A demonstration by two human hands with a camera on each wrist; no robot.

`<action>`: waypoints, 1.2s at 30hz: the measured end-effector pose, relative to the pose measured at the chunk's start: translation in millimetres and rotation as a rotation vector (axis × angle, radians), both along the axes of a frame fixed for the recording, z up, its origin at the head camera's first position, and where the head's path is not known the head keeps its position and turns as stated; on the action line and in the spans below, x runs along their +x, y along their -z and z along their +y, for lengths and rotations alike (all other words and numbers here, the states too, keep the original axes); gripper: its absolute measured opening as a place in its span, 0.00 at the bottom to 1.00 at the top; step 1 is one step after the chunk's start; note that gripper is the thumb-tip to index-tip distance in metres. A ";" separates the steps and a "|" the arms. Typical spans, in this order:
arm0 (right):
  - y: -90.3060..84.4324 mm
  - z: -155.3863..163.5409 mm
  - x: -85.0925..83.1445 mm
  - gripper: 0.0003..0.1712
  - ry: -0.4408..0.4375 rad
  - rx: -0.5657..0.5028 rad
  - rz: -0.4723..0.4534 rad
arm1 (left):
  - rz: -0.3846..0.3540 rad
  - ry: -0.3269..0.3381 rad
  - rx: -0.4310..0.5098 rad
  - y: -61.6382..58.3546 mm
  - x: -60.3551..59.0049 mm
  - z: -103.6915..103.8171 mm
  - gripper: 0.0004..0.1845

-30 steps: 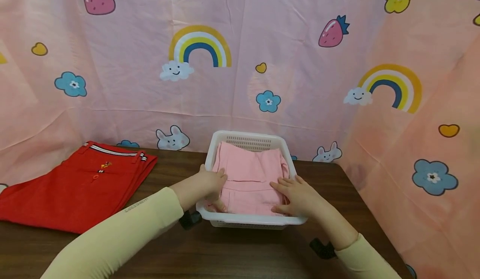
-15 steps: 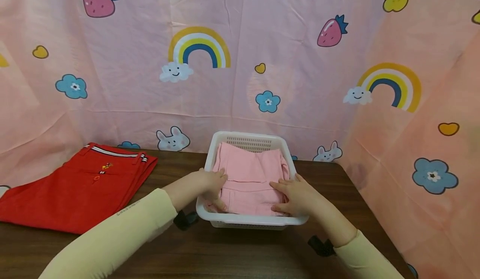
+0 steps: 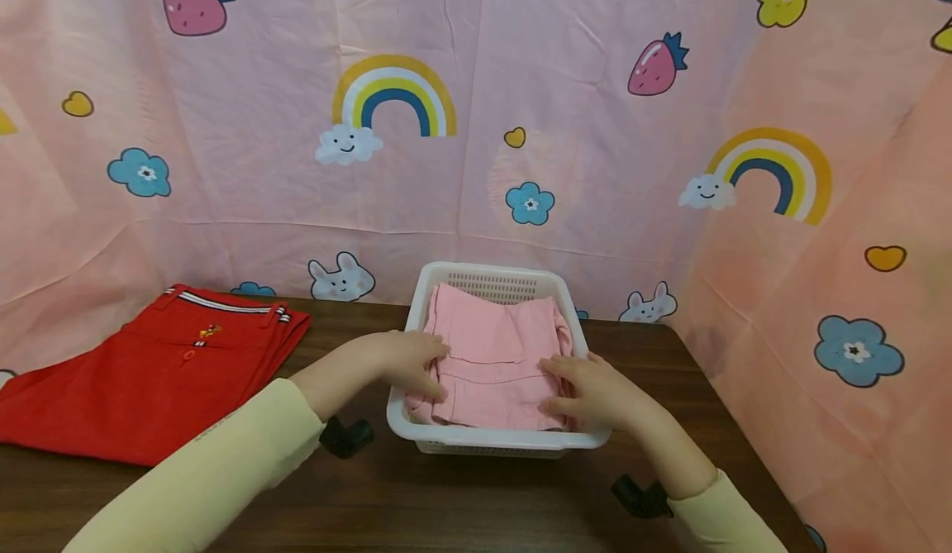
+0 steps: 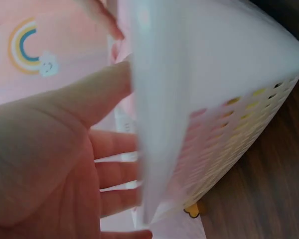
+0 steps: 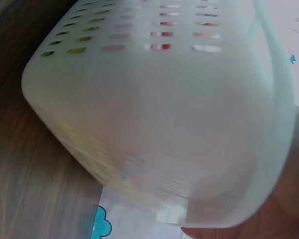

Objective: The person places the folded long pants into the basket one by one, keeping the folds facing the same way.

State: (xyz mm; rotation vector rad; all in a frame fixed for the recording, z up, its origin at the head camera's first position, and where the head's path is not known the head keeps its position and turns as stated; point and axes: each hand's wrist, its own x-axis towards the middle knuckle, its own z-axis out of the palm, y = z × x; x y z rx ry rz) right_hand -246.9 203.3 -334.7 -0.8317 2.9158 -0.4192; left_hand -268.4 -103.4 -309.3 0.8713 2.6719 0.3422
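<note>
In the head view, folded pink pants [image 3: 483, 330] lie inside a white plastic basket [image 3: 487, 437] with slotted walls. My left hand [image 3: 407, 361] crosses the basket's left rim, fingers loosely spread at the edge of the pants. On the opposite side, my right hand [image 3: 598, 392] reaches over the right rim, its relaxed fingertips on the cloth. From the left wrist, the rim hides the fingertips of the left hand [image 4: 55, 149], behind the basket wall [image 4: 209, 55]. The basket's outer side [image 5: 139, 109] fills most of the right wrist view and hides nearly all of that hand.
Folded red pants [image 3: 164, 379] with a striped waistband lie left of the basket on the dark wooden table [image 3: 476, 512]. A pink patterned curtain [image 3: 580, 82] stands behind the table and along its right side. Black wrist mounts [image 3: 345, 437] hang below both forearms.
My left hand has shifted slightly left and lifted a little off the pants, its thumb drawing back towards the rim. The right hand and the basket have hardly moved.
</note>
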 end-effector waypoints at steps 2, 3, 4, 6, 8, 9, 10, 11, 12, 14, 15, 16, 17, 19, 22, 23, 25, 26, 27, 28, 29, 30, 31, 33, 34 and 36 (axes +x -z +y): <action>-1.4 0.2 1.1 0.33 0.014 -0.036 -0.005 | -0.011 0.006 0.041 -3.2 -1.0 -4.1 0.34; -1.8 0.4 1.6 0.32 0.021 -0.053 -0.008 | -0.017 0.002 0.059 -4.7 -1.3 -6.4 0.35; -2.5 0.4 2.4 0.32 0.026 -0.071 -0.011 | -0.020 -0.003 0.073 -6.3 -1.5 -8.5 0.34; -3.7 0.8 3.5 0.31 0.028 -0.091 -0.003 | -0.003 -0.004 0.095 -8.1 -2.5 -12.8 0.33; -4.8 0.9 4.9 0.29 0.025 -0.112 0.007 | 0.032 0.008 0.112 -9.4 -2.8 -17.4 0.31; -5.4 0.9 5.7 0.29 0.026 -0.122 0.013 | 0.047 0.012 0.122 -9.5 -2.6 -20.1 0.30; -6.3 0.7 6.5 0.29 0.028 -0.135 0.018 | 0.062 0.020 0.134 -9.7 -2.2 -23.0 0.29; -6.8 0.3 7.1 0.28 0.037 -0.142 0.026 | 0.080 0.027 0.147 -9.6 -2.0 -26.3 0.28; -7.3 -0.3 7.9 0.28 0.049 -0.155 0.029 | 0.097 0.031 0.157 -9.7 -1.5 -29.9 0.27; -8.7 -2.1 9.1 0.28 0.074 -0.182 0.035 | 0.126 0.035 0.173 -9.9 -0.2 -37.6 0.26; -9.5 -3.2 9.5 0.27 0.084 -0.194 0.040 | 0.140 0.032 0.178 -9.7 0.3 -41.5 0.26; -9.9 -4.3 9.7 0.27 0.087 -0.206 0.050 | 0.157 0.031 0.183 -10.0 0.9 -45.2 0.25; -10.4 -5.5 10.0 0.26 0.097 -0.214 0.057 | 0.174 0.028 0.184 -10.3 1.6 -48.7 0.25; -10.6 -7.4 10.4 0.25 0.105 -0.232 0.072 | 0.204 0.023 0.183 -10.8 2.8 -55.4 0.24; -9.4 -10.5 10.7 0.24 0.105 -0.265 0.098 | 0.240 0.017 0.200 -12.5 4.2 -64.6 0.23; -8.9 -11.9 10.9 0.24 0.108 -0.283 0.102 | 0.251 0.016 0.204 -13.1 4.6 -67.8 0.22; -7.9 -14.8 11.4 0.23 0.109 -0.320 0.110 | 0.266 0.009 0.210 -15.0 5.8 -74.6 0.22; -7.8 -16.6 12.0 0.23 0.110 -0.337 0.116 | 0.274 0.004 0.212 -16.1 6.3 -78.1 0.22; -7.8 -18.3 12.7 0.23 0.111 -0.356 0.119 | 0.277 -0.005 0.210 -17.1 6.8 -81.6 0.22; -8.0 -20.0 13.3 0.23 0.114 -0.373 0.122 | 0.279 -0.016 0.206 -18.3 7.7 -85.1 0.22; -8.1 -21.7 13.8 0.23 0.119 -0.391 0.123 | 0.284 -0.027 0.198 -19.1 8.2 -88.8 0.22; -8.5 -23.7 14.5 0.23 0.126 -0.405 0.124 | 0.286 -0.040 0.191 -20.2 8.9 -92.6 0.23; -8.9 -25.8 15.2 0.23 0.131 -0.419 0.126 | 0.288 -0.050 0.186 -21.3 9.5 -96.4 0.23; -8.9 -30.1 16.0 0.26 0.142 -0.451 0.128 | 0.289 -0.071 0.177 -23.2 11.1 -104.5 0.23; -9.0 -32.6 16.6 0.27 0.149 -0.469 0.126 | 0.287 -0.083 0.175 -24.1 12.1 -108.8 0.23; -8.1 -37.5 17.3 0.29 0.155 -0.505 0.137 | 0.291 -0.104 0.175 -25.2 14.1 -117.9 0.23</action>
